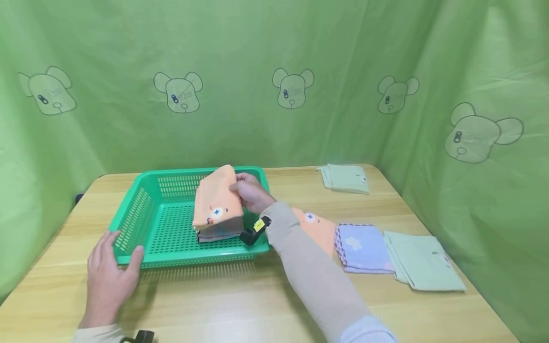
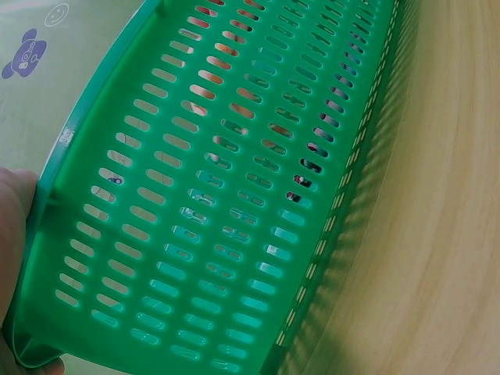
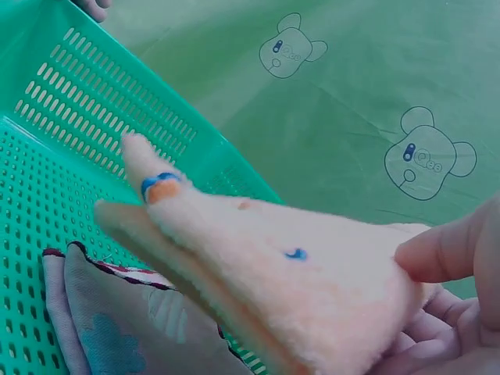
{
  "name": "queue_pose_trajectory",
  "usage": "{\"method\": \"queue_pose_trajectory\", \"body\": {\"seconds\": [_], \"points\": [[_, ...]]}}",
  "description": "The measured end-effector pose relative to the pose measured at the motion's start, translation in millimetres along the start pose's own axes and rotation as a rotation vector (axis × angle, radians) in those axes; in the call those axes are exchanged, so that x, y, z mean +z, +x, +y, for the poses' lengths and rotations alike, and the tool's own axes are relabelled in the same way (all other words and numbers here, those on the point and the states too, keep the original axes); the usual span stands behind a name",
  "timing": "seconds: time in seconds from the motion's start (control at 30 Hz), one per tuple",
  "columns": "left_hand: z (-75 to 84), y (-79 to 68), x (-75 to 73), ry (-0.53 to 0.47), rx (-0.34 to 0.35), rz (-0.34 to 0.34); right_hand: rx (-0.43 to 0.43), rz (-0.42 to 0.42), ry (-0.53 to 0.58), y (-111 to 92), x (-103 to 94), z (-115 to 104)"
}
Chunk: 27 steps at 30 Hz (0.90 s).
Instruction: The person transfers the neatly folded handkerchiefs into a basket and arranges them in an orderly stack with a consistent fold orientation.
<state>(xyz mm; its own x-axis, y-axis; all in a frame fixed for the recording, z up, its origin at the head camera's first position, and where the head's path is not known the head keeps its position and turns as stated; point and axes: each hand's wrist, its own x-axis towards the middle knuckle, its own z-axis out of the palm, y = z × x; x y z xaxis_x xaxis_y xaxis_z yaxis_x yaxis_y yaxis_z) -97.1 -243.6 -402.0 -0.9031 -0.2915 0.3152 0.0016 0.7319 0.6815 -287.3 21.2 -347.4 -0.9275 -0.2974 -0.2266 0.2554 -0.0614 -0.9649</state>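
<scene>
My right hand [image 1: 253, 193] pinches a folded orange towel [image 1: 218, 195] at its right edge, thumb on top. A small face is printed on the towel, which tilts over the green plastic basket [image 1: 128, 202]. Beneath it in the basket lies a folded greyish towel with dark edging [image 3: 141, 328]. In the right wrist view the orange towel's layers hang partly apart at the far end. My left hand [image 1: 109, 271] holds the basket's near left corner, fingers over the side rim and thumb at the front. The left wrist view mostly shows the slotted basket wall.
Right of the basket, another orange towel [image 1: 319, 231], partly behind my right arm, a purple towel [image 1: 364, 250] and a pale green towel [image 1: 424, 262] lie folded in a row. One more pale green towel [image 1: 347, 178] lies at the back right. Green curtains [image 1: 240, 119] surround the table.
</scene>
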Motion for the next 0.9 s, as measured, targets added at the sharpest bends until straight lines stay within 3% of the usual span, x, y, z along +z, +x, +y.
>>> {"method": "queue_pose_trajectory", "body": {"seconds": [0.27,0.47,0.73,0.9], "points": [[1.1,-0.8,0.6,-0.007,0.013,0.002,0.043,-0.105,-0.009,-0.6,-0.7,2.6],[-0.4,0.4,-1.3,0.001,0.003,-0.002,0.118,-0.094,-0.259,4.0,-0.9,9.1],[0.4,-0.5,-2.0,0.003,-0.003,-0.008,0.037,-0.013,-0.537,-2.5,-0.7,11.6],[1.1,-0.6,-2.2,0.004,0.001,-0.013,-0.011,-0.043,-0.56,-3.8,-1.5,14.0]]}}
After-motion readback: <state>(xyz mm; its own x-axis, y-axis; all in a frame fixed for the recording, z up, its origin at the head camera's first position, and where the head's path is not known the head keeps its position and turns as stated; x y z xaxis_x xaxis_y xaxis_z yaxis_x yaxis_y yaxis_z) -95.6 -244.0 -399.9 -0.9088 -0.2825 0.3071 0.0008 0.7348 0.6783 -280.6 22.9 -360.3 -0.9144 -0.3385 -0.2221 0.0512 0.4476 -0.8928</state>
